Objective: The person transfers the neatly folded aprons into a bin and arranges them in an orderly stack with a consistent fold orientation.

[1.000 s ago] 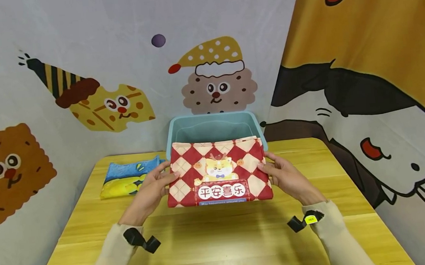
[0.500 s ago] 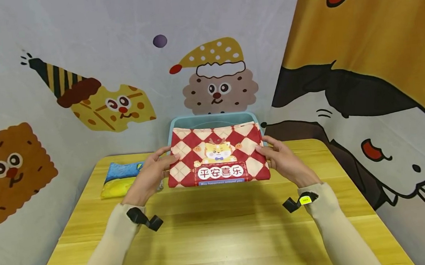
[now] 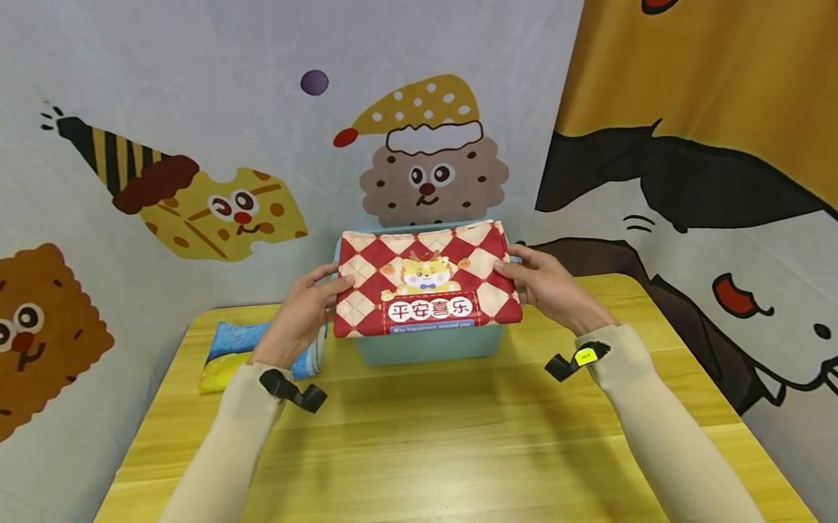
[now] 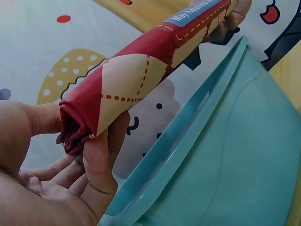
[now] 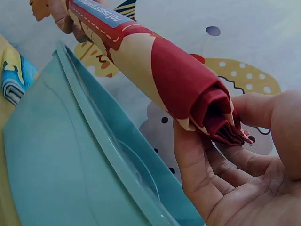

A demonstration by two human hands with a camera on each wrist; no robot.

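A folded red and cream diamond-patterned cloth [image 3: 427,273] with a cartoon animal and lettering hangs level in the air. My left hand [image 3: 298,316] grips its left end, thumb on top and fingers beneath. At the opposite end, my right hand [image 3: 556,293] grips it the same way. Both wrist views show the cloth's folded layers tucked in at the ends. Below the cloth stands a light blue plastic bin [image 3: 431,347], its opening mostly covered in the head view. From the left wrist, the bin [image 4: 249,150] appears beneath the cloth, apart from it; its contents are hidden.
Left of the bin, a folded blue and yellow cloth [image 3: 236,341] lies on the wooden table [image 3: 434,457], partly behind my left hand. A curtain [image 3: 241,62] printed with cartoon figures hangs close behind the table.
Both hands have carried the folded cloth forward and up, from in front of the bin to over its opening. The bin's lower front now shows beneath it. The blue and yellow cloth has stayed put.
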